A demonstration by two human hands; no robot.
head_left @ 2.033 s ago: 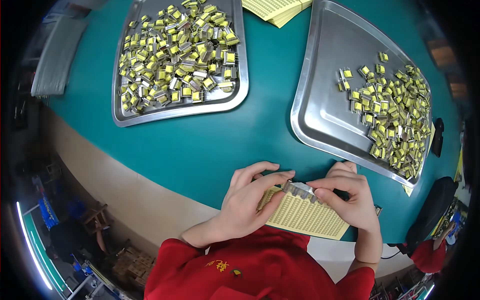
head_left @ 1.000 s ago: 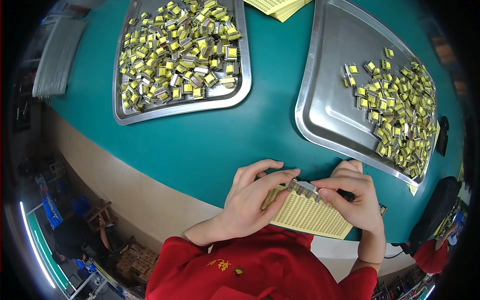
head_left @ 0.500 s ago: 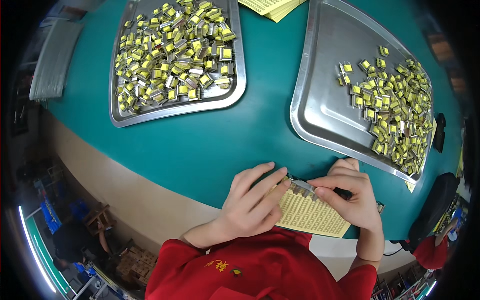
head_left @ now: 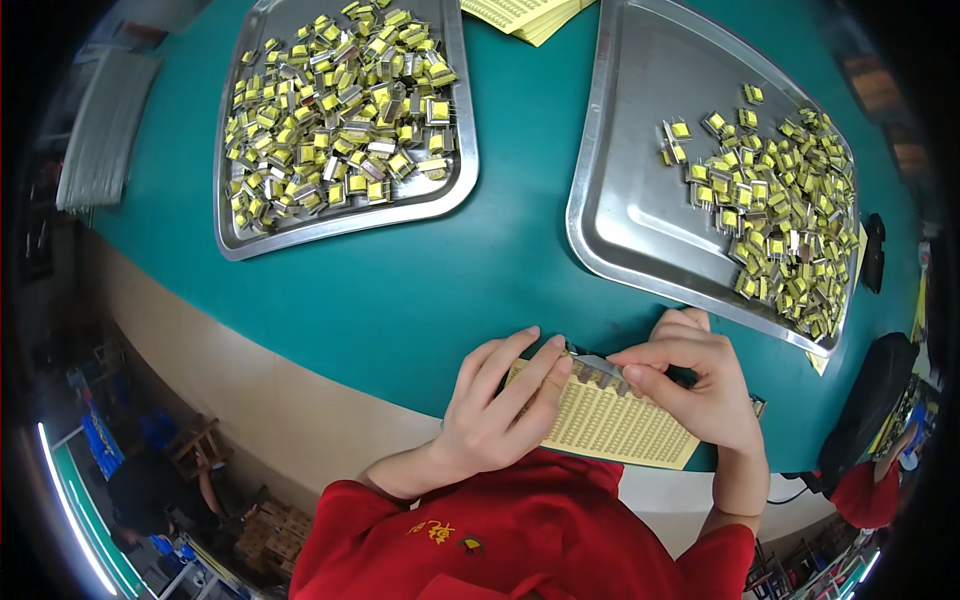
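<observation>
Up and to the left of the left fingers, a metal tray [head_left: 335,225] holds a heap of yellow-and-grey components [head_left: 340,125], its raised rim probably there to stop them straying. The left hand [head_left: 505,410] has its fingertips narrowed together at the left end of a row of grey metal pieces [head_left: 598,374]; whether they grip it, I cannot tell. Just below the fingertips lies a yellow printed sheet [head_left: 615,425]. The right hand [head_left: 700,385] pinches the row's other end between thumb and forefinger, likely steadying it. Beyond those fingers, a second tray [head_left: 640,165] contains another heap [head_left: 790,215].
</observation>
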